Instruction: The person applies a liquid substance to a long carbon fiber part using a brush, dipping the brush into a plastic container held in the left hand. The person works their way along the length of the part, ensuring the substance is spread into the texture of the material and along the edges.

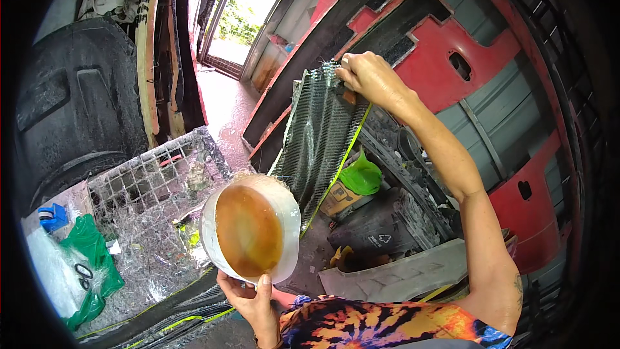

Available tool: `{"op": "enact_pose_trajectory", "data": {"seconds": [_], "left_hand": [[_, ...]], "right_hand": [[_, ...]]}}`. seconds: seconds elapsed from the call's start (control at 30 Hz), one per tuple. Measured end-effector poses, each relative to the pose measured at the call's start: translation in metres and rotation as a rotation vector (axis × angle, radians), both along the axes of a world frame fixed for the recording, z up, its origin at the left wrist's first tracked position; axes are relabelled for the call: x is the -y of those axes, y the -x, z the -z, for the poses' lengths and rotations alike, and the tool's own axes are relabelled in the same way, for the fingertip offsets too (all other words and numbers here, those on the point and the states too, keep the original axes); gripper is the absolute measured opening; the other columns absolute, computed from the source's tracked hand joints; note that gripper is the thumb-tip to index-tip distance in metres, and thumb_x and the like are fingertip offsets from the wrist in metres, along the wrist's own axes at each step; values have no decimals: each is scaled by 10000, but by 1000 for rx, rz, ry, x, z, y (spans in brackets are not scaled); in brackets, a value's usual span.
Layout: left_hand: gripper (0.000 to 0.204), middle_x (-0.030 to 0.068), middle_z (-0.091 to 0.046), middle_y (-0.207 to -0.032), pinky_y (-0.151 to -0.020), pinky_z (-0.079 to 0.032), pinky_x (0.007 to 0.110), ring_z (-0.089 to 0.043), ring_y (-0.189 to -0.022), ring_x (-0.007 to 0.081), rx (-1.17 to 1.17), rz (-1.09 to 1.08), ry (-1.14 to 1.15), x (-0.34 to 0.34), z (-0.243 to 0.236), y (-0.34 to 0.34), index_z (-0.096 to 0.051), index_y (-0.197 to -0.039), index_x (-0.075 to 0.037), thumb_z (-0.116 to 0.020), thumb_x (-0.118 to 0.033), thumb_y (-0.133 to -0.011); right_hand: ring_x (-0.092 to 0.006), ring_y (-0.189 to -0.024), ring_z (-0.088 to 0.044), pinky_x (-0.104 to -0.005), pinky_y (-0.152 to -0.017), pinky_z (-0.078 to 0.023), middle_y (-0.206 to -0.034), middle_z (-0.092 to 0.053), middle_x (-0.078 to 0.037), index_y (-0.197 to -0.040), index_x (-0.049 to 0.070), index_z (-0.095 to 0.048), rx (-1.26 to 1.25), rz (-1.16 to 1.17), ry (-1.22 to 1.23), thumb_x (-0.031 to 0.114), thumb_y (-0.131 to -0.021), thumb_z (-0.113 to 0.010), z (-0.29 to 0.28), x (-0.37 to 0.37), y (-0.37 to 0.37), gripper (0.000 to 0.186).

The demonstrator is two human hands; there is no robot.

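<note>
In my left hand [258,307] is a white plastic tub [292,210], gripped low on its side with the thumb against the wall. Amber liquid [250,232] that looks like resin covers its bottom, and the tub tilts toward me. My right arm reaches up and forward. The closed fingers of my right hand [374,81] pinch the frayed upper end of a black woven cloth [316,129], which looks like carbon fibre. The cloth hangs down in folds behind the tub, glossy in places, with a yellow-green line along its right edge. A small brown piece [349,97] shows just below those fingers.
A stained worktable [152,255] on the left carries a wire grid [135,184], black-handled scissors [82,276], a green plastic bag [97,255] and a blue tape dispenser [53,218]. Red panels [452,58] lean at the right. A bright green bag [361,176] lies below the cloth.
</note>
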State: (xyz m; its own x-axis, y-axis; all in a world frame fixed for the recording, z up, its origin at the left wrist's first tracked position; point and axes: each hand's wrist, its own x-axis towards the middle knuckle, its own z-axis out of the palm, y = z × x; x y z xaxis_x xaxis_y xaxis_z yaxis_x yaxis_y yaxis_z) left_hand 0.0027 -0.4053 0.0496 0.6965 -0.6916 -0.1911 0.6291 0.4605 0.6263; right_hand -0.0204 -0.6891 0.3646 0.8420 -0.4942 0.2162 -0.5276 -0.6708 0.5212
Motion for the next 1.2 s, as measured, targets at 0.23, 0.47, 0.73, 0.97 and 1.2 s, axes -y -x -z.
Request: {"op": "enact_pose_trajectory", "data": {"seconds": [0.23, 0.47, 0.73, 0.97, 1.2], "left_hand": [[633, 120, -450, -1286, -1049, -317, 372, -443, -1199, 212, -18, 12, -21, -3, -2, -6, -363, -1318, 5, -706, -109, -799], [626, 116, -461, -1284, -1028, -340, 367, -448, -1188, 205, -7, 13, -69, -7, -2, -11, -361, -1323, 4, -700, -110, -809], [592, 118, -452, -1292, -1032, -343, 367, -452, -1193, 210, 31, -38, -73, -13, 1, -10, -357, -1323, 0, -674, -102, -834], [571, 127, -464, -1281, -1043, -336, 374, -463, -1184, 216, 37, -55, -87, -16, -3, -6, -366, -1310, 14, -670, -110, -843], [547, 128, -485, -1258, -1031, -336, 371, -469, -1171, 216, 50, -83, -62, -22, 3, 1, -384, -1293, 17, -672, -135, -854]], "right_hand": [[-334, -760, -596, -413, -637, -490, -802, -532, -121, -859, 53, -547, -97, -269, -19, 104, -862, -603, 9, -30, 13, 76], [-232, -828, -560, -352, -697, -478, -1022, -544, -96, -894, 68, -525, -419, -294, 29, 185, -720, -662, 86, -39, 82, 251], [-211, -751, -566, -327, -637, -463, -837, -537, -50, -813, 86, -598, -192, -397, -85, 176, -730, -654, 140, -69, 113, 135], [-385, -729, -609, -470, -647, -484, -722, -589, -185, -784, 27, -520, 236, -50, -477, 216, -903, -580, 102, -58, 62, 231], [-427, -740, -626, -516, -692, -496, -710, -619, -236, -781, -23, -562, 188, -34, -219, 214, -909, -547, 95, 4, 16, 269]]}}
